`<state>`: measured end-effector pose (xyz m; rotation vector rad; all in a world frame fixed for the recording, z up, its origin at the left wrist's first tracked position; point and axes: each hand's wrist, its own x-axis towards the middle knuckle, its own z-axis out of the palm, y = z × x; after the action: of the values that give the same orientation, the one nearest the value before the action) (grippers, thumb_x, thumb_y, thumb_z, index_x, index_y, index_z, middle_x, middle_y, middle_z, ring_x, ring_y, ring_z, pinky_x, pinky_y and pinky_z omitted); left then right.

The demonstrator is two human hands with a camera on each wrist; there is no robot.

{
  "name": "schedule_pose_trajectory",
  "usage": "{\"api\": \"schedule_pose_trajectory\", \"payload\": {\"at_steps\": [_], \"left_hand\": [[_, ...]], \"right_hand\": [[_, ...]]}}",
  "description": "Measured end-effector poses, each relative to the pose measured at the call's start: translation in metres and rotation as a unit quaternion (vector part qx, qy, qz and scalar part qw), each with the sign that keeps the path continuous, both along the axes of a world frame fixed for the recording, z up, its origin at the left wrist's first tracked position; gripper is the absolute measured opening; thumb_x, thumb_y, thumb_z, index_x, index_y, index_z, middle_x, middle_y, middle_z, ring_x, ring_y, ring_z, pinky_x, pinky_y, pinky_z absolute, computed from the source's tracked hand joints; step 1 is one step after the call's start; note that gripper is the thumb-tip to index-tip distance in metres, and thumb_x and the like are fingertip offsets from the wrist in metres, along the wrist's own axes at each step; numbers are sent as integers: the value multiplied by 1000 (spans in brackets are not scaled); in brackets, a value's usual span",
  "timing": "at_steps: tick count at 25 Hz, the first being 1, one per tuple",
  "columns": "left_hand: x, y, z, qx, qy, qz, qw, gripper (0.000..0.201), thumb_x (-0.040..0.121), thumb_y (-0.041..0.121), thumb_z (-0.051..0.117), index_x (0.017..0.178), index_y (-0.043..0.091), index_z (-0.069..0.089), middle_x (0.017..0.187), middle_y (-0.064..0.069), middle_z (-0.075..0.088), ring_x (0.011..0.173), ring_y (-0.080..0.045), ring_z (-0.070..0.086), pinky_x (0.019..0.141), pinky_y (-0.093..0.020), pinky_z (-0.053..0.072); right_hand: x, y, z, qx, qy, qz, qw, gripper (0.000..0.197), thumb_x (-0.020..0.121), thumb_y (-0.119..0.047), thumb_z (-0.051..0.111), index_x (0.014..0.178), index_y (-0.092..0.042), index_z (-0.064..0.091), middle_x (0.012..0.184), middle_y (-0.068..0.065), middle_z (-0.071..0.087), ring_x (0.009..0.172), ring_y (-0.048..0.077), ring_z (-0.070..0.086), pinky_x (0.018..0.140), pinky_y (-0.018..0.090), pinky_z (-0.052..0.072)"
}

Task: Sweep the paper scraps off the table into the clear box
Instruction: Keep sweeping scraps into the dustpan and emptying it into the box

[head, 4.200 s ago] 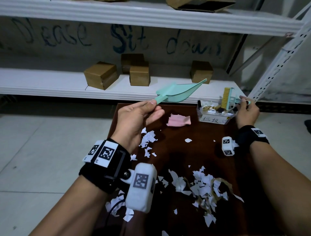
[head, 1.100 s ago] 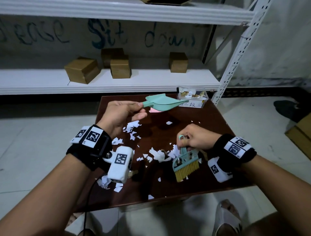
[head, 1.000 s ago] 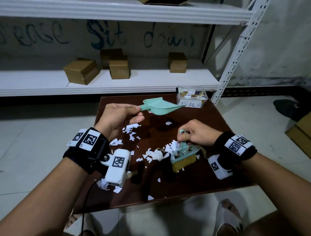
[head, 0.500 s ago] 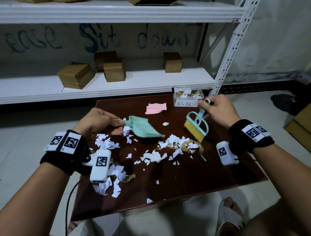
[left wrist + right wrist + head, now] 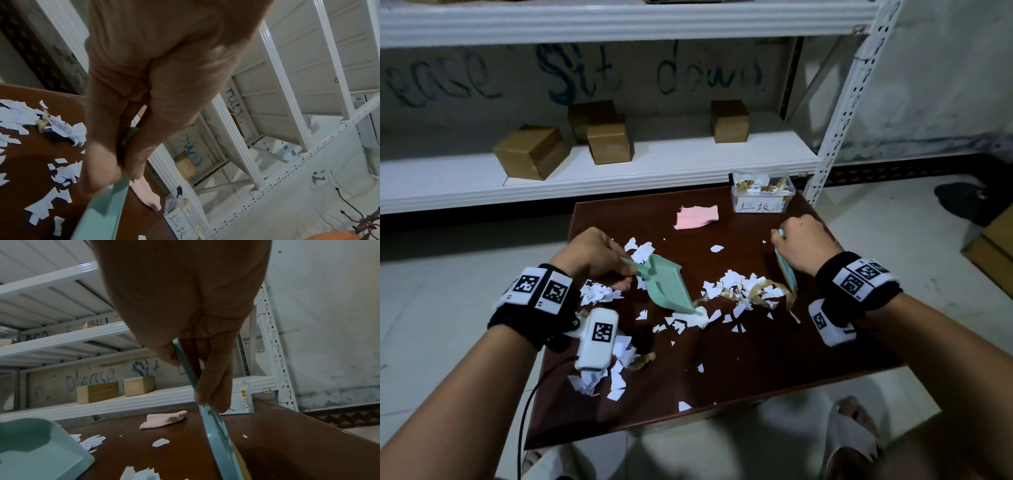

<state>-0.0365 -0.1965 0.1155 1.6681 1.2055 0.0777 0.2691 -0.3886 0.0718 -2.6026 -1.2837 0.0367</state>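
White and brown paper scraps (image 5: 739, 291) lie scattered over the dark brown table (image 5: 756, 370). My left hand (image 5: 594, 255) grips the handle of a mint-green dustpan (image 5: 669, 286), whose front lip is down on the table at the left side of the central heap. My right hand (image 5: 799, 245) grips the handle of a teal hand brush (image 5: 786, 270), held edge-on just right of that heap; its bristles are mostly hidden. The clear box (image 5: 762, 194), labelled and holding scraps, stands at the table's far right corner. The left wrist view shows the dustpan (image 5: 102, 209), the right wrist view the brush (image 5: 220, 439).
A pink cloth (image 5: 697, 217) lies at the back of the table, left of the clear box. More scraps (image 5: 602, 370) lie near the front left edge. A white shelf (image 5: 585, 174) with several cardboard boxes runs behind the table, and a perforated upright (image 5: 842, 102) stands at the right.
The dustpan has come down from the air onto the table beside the heap. The right hand has brought the brush from near the clear box down to the heap's right side.
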Motion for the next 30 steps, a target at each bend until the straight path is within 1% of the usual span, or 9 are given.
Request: {"api": "schedule_pose_trajectory", "payload": {"at_steps": [2, 4, 7, 10, 15, 19, 22, 25, 30], "left_hand": [[3, 1, -4, 10, 17, -9, 1000, 14, 77, -13, 75, 91, -16, 73, 79, -37, 69, 49, -29, 66, 58, -35, 63], [5, 2, -5, 22, 40, -22, 999, 10, 77, -10, 77, 87, -12, 75, 77, -33, 70, 56, -30, 67, 67, -38, 63], [11, 3, -6, 18, 49, -25, 998, 6, 78, -10, 76, 84, -10, 77, 79, -33, 71, 66, -33, 68, 78, -45, 62], [17, 2, -9, 25, 54, -41, 997, 5, 76, -4, 81, 81, -4, 79, 76, -29, 72, 61, -30, 69, 73, -39, 60], [21, 8, -13, 15, 48, -36, 998, 10, 76, -4, 82, 85, -6, 78, 77, -29, 72, 67, -34, 72, 76, -41, 59], [21, 10, -17, 9, 41, -30, 999, 11, 77, -6, 80, 88, -7, 76, 75, -28, 73, 62, -31, 70, 74, -38, 58], [21, 13, -22, 15, 36, -22, 999, 13, 75, -8, 81, 88, -8, 76, 74, -28, 72, 57, -31, 68, 75, -39, 57], [22, 14, -23, 15, 34, -15, 999, 14, 75, -8, 81, 88, -7, 76, 74, -29, 72, 55, -30, 69, 72, -38, 58], [22, 15, -27, 7, 21, 8, 1000, 16, 76, -10, 79, 92, -10, 74, 76, -30, 72, 56, -32, 69, 69, -39, 61]], "right_hand": [[-9, 2, -2, -3, 6, 24, 1000, 39, 103, -37, 48, 85, -6, 65, 92, 20, 59, 93, 42, 65, 80, 41, 53], [-19, 5, -3, 14, 18, 41, 999, 36, 102, -36, 48, 76, -13, 57, 84, 15, 53, 90, 42, 64, 79, 41, 52], [-30, 14, -5, 50, 39, 52, 997, 39, 101, -37, 47, 67, -17, 50, 75, 13, 54, 81, 43, 64, 74, 41, 54], [-43, 24, -8, 76, 48, 77, 993, 44, 100, -38, 44, 62, -17, 48, 65, 10, 57, 66, 38, 64, 70, 42, 57], [-62, 39, -7, 100, 65, 109, 987, 44, 103, -36, 45, 66, -13, 52, 62, 8, 55, 64, 36, 64, 65, 40, 54], [-73, 46, -5, 115, 95, 131, 980, 45, 104, -35, 44, 64, -16, 50, 62, 11, 63, 58, 30, 66, 67, 43, 57], [-78, 48, -3, 132, 126, 139, 973, 46, 106, -33, 45, 63, -18, 47, 58, 7, 63, 50, 17, 68, 60, 39, 58], [-82, 50, -2, 158, 154, 140, 965, 46, 107, -31, 46, 68, -9, 54, 57, 10, 65, 46, 7, 67, 59, 38, 58], [-81, 55, -2, 190, 207, 121, 952, 44, 107, -30, 48, 78, 0, 63, 59, 14, 69, 49, 10, 70, 62, 42, 61]]}}
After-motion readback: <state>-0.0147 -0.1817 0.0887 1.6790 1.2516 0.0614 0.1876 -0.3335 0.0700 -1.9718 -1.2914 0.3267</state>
